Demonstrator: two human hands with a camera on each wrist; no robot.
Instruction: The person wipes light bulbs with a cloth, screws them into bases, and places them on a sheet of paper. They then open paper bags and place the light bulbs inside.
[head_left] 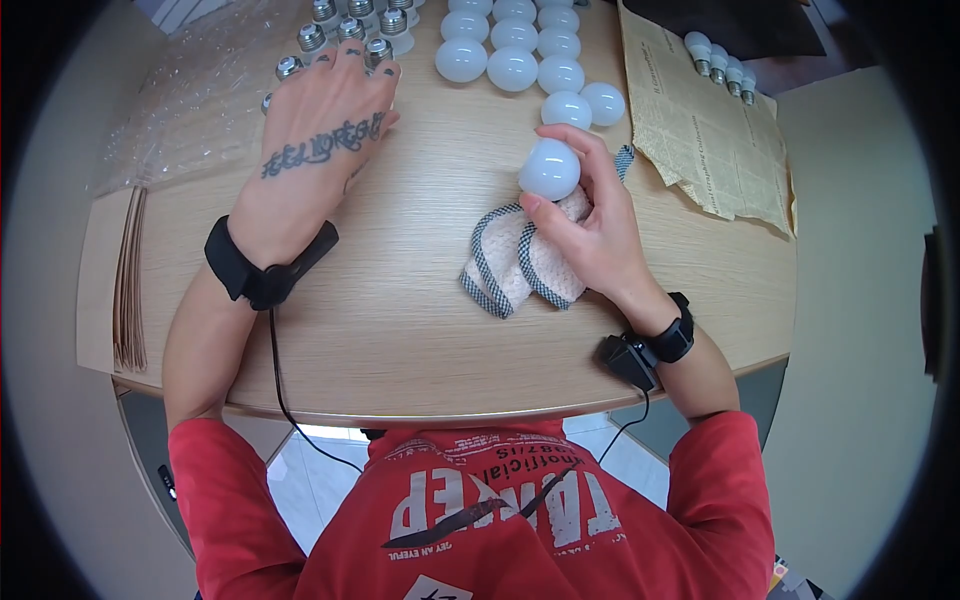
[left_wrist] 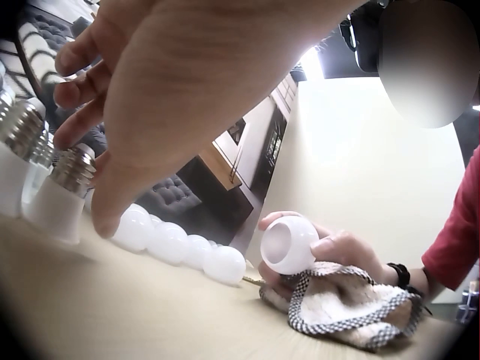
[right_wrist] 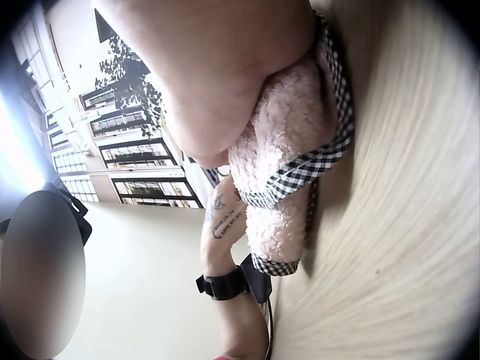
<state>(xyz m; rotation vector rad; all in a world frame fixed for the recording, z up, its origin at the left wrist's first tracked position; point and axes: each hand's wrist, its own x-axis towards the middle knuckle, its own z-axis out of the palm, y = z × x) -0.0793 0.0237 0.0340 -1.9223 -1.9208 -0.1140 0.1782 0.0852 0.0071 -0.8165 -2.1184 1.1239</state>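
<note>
My right hand (head_left: 607,230) grips a white light bulb cover (head_left: 550,170) between thumb and fingers. In the left wrist view, the cover's round mouth (left_wrist: 277,246) faces the camera. A pale pink cloth with checked edging (head_left: 500,260) lies bunched under that hand, with part of it against the palm. Over at the upper left, my left hand (head_left: 325,125) reaches palm down, fingers extended and apart. Its fingertips and thumb are around a white bulb base with a metal screw cap (left_wrist: 60,191), close by it in the left wrist view.
Several bulb bases (head_left: 397,30) stand caps up past the left hand. Rows of white covers (head_left: 512,68) sit at the back middle. Finished-looking bulbs (head_left: 718,62) lie on printed brown paper (head_left: 690,140) at right. Bubble wrap (head_left: 200,110) and folded brown paper (head_left: 130,280) are at left.
</note>
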